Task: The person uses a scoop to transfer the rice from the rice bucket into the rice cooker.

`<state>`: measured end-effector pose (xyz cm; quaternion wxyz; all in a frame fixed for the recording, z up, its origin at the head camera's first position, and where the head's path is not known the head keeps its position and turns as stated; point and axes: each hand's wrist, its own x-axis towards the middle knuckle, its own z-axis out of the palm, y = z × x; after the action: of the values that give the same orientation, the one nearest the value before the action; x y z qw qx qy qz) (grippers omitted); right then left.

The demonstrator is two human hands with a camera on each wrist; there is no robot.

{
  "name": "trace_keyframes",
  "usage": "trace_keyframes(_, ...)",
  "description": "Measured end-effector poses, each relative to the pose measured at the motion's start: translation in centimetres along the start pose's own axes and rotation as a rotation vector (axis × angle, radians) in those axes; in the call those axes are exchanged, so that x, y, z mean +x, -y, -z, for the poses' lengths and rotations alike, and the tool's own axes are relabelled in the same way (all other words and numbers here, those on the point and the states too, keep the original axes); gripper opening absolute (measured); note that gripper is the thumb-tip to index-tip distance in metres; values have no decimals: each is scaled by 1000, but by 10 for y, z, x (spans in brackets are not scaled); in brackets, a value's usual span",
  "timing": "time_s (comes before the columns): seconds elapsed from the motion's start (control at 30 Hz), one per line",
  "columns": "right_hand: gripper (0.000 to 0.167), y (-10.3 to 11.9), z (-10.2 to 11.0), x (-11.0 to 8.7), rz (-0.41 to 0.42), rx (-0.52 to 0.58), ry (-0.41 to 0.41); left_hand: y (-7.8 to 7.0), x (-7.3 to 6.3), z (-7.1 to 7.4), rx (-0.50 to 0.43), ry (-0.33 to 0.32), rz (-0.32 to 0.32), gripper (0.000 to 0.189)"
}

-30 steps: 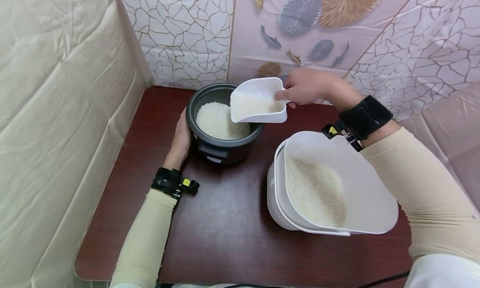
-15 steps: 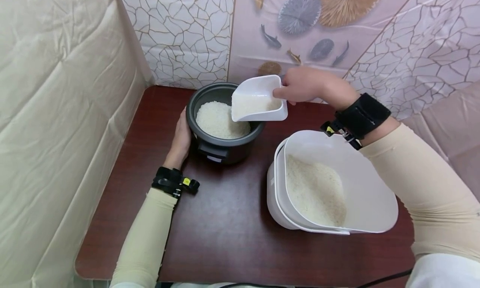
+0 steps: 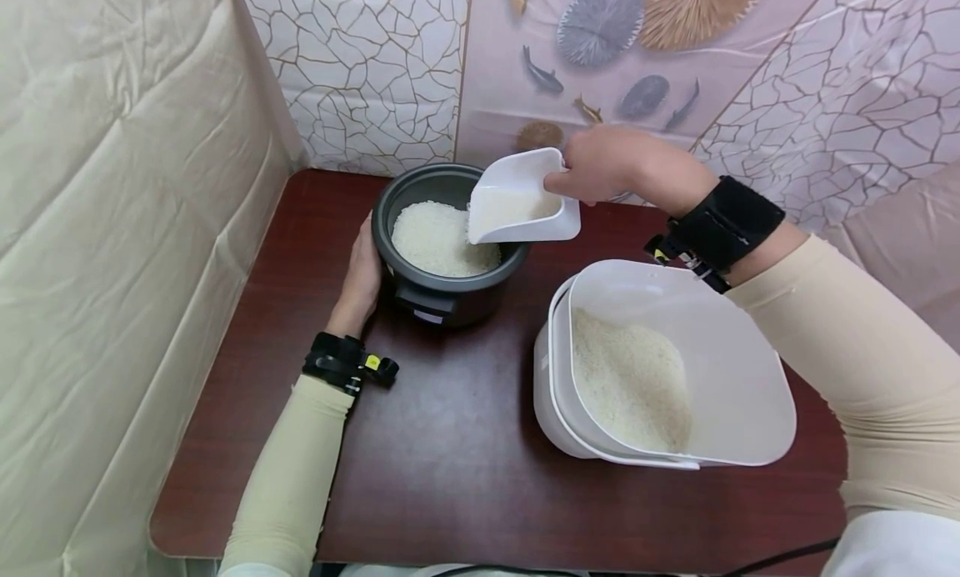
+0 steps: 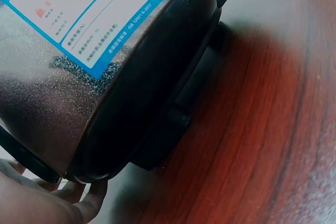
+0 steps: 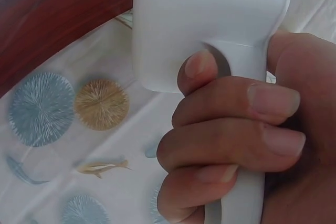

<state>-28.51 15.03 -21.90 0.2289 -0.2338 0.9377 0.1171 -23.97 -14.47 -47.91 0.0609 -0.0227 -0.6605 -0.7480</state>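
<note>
A white scoop (image 3: 525,170) with white rice (image 3: 512,208) in it is held over the right rim of a dark rice cooker (image 3: 448,284). My right hand (image 3: 602,167) grips the scoop; in the right wrist view its fingers (image 5: 231,140) wrap round the handle. More rice (image 3: 433,237) lies heaped inside the cooker. On the cooker's left side my left hand (image 3: 363,268) holds it, the fingers mostly hidden from the head view. The left wrist view shows those fingers (image 4: 92,203) bent at the lower edge of the cooker body.
A white bin (image 3: 731,385) of rice stands at the right of the dark red table (image 3: 442,477), under my right forearm. Quilted cream padding (image 3: 127,293) borders the left side, and a patterned sheet (image 3: 375,85) hangs behind. A black cable (image 3: 783,556) runs at the front right.
The scoop and my right hand have shifted slightly up and to the right, still over the cooker rim. My left hand and the cooker stay nearly in place.
</note>
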Motion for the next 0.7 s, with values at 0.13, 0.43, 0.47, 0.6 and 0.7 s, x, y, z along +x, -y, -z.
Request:
trace_keyframes(0.13, 54, 0, 0, 1, -8, -7, 13, 0, 0, 0, 2, 3, -11, 57)
trace_keyframes(0.43, 54, 1, 4, 0, -8, 1, 48, 1, -1, -1, 11, 2, -9, 58)
trace_keyframes(0.47, 53, 1, 4, 0, -10, 5, 52, 2, -1, -1, 9, 1, -4, 58)
trace_keyframes(0.6, 51, 4, 7, -1, -13, -1, 52, 2, -1, -1, 2, 5, -6, 58)
trace_keyframes(0.7, 50, 8, 9, -4, -47, -28, 45, 1, -1, 0, 0, 8, 4, 58)
